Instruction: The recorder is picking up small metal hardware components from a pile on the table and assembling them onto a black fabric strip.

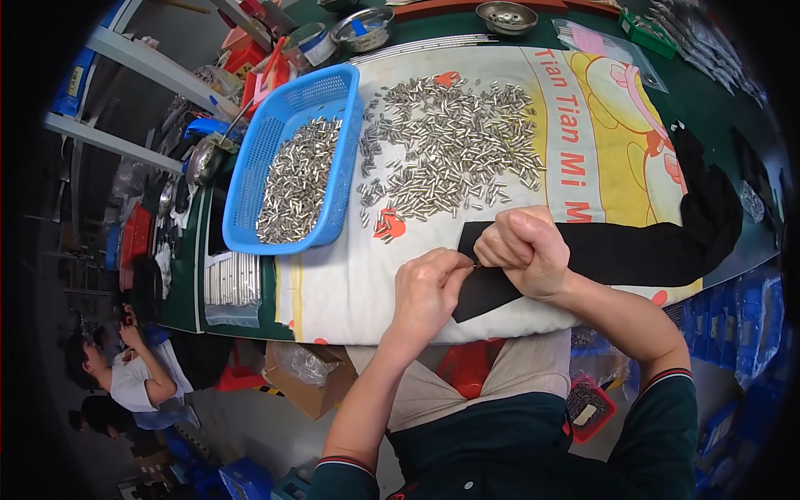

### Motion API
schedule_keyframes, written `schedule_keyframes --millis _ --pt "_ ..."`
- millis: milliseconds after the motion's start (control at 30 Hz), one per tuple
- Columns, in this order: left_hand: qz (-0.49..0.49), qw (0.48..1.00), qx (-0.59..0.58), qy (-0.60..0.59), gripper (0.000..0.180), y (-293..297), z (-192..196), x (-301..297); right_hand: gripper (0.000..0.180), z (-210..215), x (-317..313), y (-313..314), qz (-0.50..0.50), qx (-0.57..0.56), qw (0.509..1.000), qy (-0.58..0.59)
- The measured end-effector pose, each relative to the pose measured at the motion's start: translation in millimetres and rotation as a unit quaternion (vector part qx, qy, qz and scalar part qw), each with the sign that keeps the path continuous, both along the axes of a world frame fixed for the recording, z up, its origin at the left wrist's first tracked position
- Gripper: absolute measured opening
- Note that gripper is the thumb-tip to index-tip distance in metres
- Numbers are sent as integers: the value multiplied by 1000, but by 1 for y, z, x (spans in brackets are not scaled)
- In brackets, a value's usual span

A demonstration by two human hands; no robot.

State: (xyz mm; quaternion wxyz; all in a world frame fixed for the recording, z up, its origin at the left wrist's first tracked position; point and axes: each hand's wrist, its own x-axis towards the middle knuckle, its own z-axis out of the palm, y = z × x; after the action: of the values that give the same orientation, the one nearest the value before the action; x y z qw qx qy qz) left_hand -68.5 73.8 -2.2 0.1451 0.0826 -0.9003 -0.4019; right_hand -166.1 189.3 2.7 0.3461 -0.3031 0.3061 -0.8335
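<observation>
My left hand (425,292) is closed in a pinch, thumb against forefinger. Its fingertips meet the fingers of my right hand (529,254), which is curled into a fist. Something tiny shows between the two hands, too small to name. Both hands are over a strip of black cloth (625,252), which runs off to the right and bunches up there. Beyond them, a wide heap of small silver metal pins (454,150) lies spread on a patterned padded cloth (333,304). More of the same pins (300,183) fill part of a blue plastic basket (237,225) at left.
Bundled metal rods (233,282) lie beside the basket. Metal bowls (507,17) and a green basket (647,35) stand along the far edge. Blue bins (733,325) are at right. Below the table are a cardboard box (312,383) and a red tub (590,408). Another person (137,367) sits at left.
</observation>
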Motion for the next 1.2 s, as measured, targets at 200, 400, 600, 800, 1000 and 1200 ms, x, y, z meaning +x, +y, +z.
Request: schedule_keyframes --millis 200,400,600,800,1000,1200 --pt "-6 1000 -7 -3 3 -4 4 -3 45 2 1 -3 -1 26 999 24" --pt "-5 1000 9 6 5 0 -3 6 45 6 -2 2 -10 6 1000 23" --pt "-3 870 493 6 9 -11 1 16 44 2 1 4 5 3 999 36" --pt "-23 676 737 19 9 -28 -6 18 43 3 -2 -1 6 5 1000 14" --pt "18 668 743 32 22 -27 -5 10 44 5 -4 -5 -6 30 999 16" --pt "4 826 563 -31 23 -33 4 27 45 5 -4 0 -6 28 999 22"
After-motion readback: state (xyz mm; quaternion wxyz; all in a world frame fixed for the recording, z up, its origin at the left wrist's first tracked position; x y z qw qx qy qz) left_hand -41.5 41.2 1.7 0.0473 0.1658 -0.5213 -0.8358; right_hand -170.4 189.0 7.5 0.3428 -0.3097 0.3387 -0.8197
